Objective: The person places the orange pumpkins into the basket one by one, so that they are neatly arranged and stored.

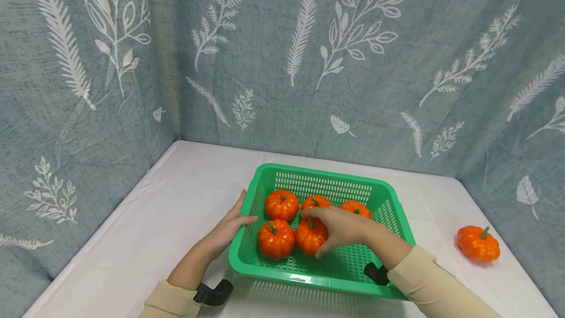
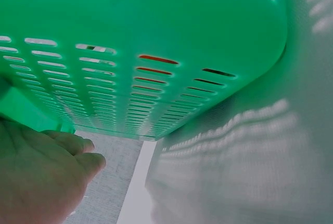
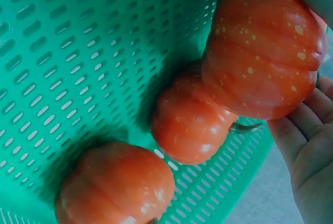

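Note:
A green plastic basket (image 1: pixel 324 283) with slotted walls stands on the table, several small orange pumpkins inside. My left hand (image 1: pixel 222 232) holds its left rim, thumb over the edge and fingers along the outside; the left wrist view shows the basket's outer wall (image 2: pixel 156 21) beside that hand. Inside the basket my right hand (image 1: pixel 337 227) grips the front middle pumpkin (image 1: pixel 307 240) between thumb and fingers. In the right wrist view this pumpkin (image 3: pixel 263 47) looks large and speckled. Around it are a front-left pumpkin (image 1: pixel 275 243), a back-left pumpkin (image 1: pixel 281 205), a back-middle pumpkin (image 1: pixel 314 202) and a back-right pumpkin (image 1: pixel 356 207).
Another orange pumpkin (image 1: pixel 478 244) lies on the white tablecloth (image 1: pixel 207 175), right of the basket near the table's right edge. A grey-blue curtain (image 1: pixel 265 102) with white leaf prints hangs behind the table and along both sides.

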`<state>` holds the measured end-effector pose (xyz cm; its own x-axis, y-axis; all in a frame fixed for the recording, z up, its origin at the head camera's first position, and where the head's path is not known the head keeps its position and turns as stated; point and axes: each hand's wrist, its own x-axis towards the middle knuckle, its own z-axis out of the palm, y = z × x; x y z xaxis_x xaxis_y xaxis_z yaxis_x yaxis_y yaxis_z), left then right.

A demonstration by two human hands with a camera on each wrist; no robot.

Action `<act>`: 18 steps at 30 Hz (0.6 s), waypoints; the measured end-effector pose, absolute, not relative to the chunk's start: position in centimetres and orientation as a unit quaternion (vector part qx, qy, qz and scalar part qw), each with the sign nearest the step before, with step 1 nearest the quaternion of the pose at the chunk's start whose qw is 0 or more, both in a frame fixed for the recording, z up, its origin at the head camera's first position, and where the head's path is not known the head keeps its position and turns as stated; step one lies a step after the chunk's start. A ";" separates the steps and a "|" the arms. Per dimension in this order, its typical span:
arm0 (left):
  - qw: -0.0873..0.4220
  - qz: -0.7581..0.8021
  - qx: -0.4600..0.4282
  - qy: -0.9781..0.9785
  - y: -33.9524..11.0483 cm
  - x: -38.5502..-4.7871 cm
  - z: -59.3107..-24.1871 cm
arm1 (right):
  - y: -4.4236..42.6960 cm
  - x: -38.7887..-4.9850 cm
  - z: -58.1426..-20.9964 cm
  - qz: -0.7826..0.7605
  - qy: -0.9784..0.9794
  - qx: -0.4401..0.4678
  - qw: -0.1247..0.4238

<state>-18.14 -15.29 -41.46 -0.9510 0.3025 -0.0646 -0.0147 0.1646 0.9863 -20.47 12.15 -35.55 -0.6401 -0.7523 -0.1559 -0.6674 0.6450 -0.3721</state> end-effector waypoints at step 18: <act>0.121 0.637 0.097 0.755 -15.3 -18.0 -41.4 | 11.8 -20.5 -36.2 -0.118 0.896 -0.395 0.163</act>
<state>-17.99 -15.30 -41.43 -0.9517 0.3012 -0.0596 -0.0077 0.1708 0.9853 -20.46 11.77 -36.16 -0.6346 -0.7467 -0.1992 -0.6696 0.6599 -0.3409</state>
